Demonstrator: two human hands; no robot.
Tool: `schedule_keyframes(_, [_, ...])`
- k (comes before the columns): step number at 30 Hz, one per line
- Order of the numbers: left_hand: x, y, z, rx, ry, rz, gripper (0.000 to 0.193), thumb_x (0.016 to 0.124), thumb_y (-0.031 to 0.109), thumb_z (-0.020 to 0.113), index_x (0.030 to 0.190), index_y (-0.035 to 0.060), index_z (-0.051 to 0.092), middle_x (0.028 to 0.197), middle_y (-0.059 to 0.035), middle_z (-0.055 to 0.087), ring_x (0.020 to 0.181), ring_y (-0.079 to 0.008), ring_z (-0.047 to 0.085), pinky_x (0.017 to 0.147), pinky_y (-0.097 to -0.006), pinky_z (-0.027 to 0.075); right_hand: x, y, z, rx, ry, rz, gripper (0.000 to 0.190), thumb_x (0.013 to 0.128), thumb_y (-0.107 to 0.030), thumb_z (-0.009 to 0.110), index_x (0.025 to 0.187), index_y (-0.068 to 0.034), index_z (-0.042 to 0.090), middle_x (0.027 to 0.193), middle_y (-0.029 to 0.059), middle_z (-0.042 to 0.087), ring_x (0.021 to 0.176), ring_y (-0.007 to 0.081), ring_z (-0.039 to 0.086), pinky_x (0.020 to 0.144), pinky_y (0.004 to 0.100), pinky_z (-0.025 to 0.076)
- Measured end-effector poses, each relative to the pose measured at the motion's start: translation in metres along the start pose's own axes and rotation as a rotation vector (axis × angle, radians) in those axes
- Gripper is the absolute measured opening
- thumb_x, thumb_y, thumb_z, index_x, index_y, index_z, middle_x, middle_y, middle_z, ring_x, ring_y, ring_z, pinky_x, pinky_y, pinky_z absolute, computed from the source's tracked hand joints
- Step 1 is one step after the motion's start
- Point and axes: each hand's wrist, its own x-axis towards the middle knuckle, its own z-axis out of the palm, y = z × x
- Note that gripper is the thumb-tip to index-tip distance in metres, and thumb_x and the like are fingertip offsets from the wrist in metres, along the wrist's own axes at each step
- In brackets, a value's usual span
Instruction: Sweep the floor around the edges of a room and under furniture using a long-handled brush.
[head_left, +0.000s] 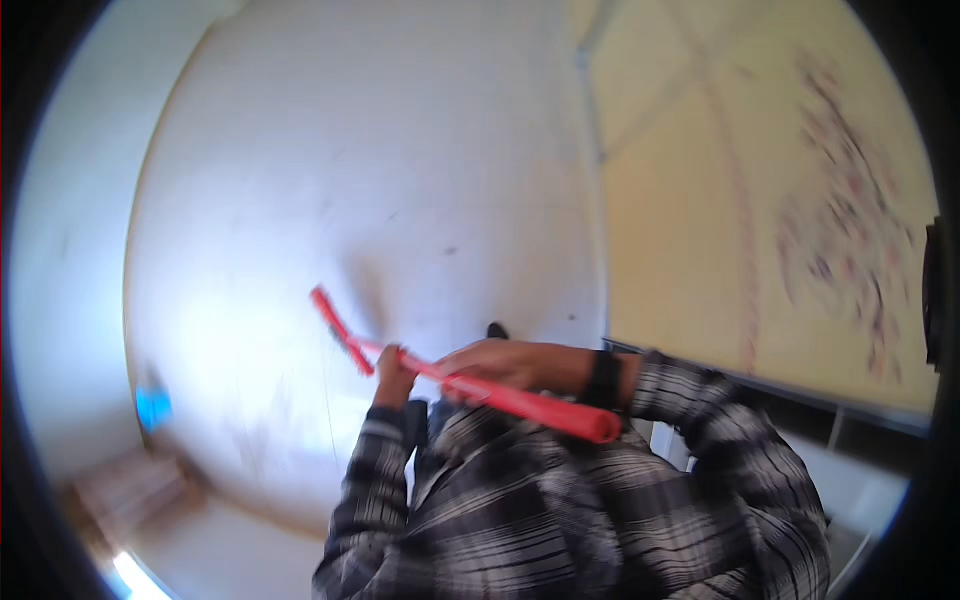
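Note:
A red long-handled floor brush or squeegee (540, 409) slants across the front of my body. Its short red crosspiece head (342, 330) points away to the left, above the pale floor; blur hides whether its dark edge is bristle or rubber. My left hand (393, 366) grips the handle close to the head. Farther back along the handle, my right hand (491, 364) is wrapped around it, with a dark band on the wrist. The handle's thick end (604, 426) comes nearest to my checked shirt.
A yellow panel with a floral print (675, 225) runs along the right side. Pale floor (375, 150) stretches ahead to a wall (67, 247) at left. By that wall are a blue object (154, 407) and a blurred brownish block (135, 487). A dark shoe tip (496, 330) shows beyond my hands.

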Motion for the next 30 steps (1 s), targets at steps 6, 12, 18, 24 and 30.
schedule_keyframes(6, [-0.016,-0.047,-0.013,-1.236,0.475,-1.198,0.020,0.074,0.013,0.049,0.090,0.0055,0.041,0.068,-0.0059,0.049,0.061,-0.0177,0.050,0.050,-0.0353,0.044,-0.008,0.002,0.048,0.189,0.168,0.288,0.044,0.078,-0.008,0.043,0.119,-0.004,0.027,0.081,0.0044,0.047,0.058,0.0069,0.048,0.043,0.0170,0.044])
schedule_keyframes(12, [-0.040,-0.065,-0.045,-1.200,0.481,-1.282,0.019,0.075,0.017,0.050,0.089,0.0080,0.041,0.069,-0.0043,0.049,0.061,-0.0177,0.051,0.056,-0.0392,0.047,0.039,0.018,0.037,0.243,0.129,0.376,0.027,0.077,-0.006,0.038,0.102,-0.002,0.030,0.073,0.0051,0.044,0.046,0.0070,0.037,0.039,0.0178,0.034])
schedule_keyframes(18, [-0.074,-0.066,-0.043,-1.352,0.324,-1.424,0.018,0.073,0.019,0.054,0.081,0.0072,0.043,0.069,-0.0065,0.048,0.063,-0.0225,0.051,0.060,-0.0430,0.047,0.089,0.026,0.044,0.149,0.059,0.460,0.015,0.074,-0.005,0.041,0.086,0.003,0.035,0.063,0.0030,0.041,0.044,0.0060,0.037,0.036,0.0183,0.032])
schedule_keyframes(24, [-0.042,-0.024,0.000,-1.347,-0.131,-1.181,0.011,0.073,0.017,0.052,0.072,0.0080,0.048,0.063,-0.0060,0.050,0.058,-0.0185,0.054,0.053,-0.0343,0.047,0.062,0.013,0.021,0.444,0.211,0.434,0.011,0.078,-0.008,0.044,0.081,0.002,0.038,0.057,-0.0006,0.039,0.041,0.0032,0.035,0.033,0.0143,0.031])
schedule_keyframes(30, [0.044,0.075,0.064,-1.439,-0.370,-0.761,0.011,0.069,0.013,0.056,0.067,0.0047,0.048,0.058,-0.0070,0.054,0.049,-0.0195,0.054,0.047,-0.0343,0.048,-0.021,-0.055,0.091,0.181,0.580,0.284,0.034,0.080,-0.009,0.042,0.112,-0.005,0.033,0.064,0.0012,0.042,0.040,0.0038,0.036,0.033,0.0148,0.033])
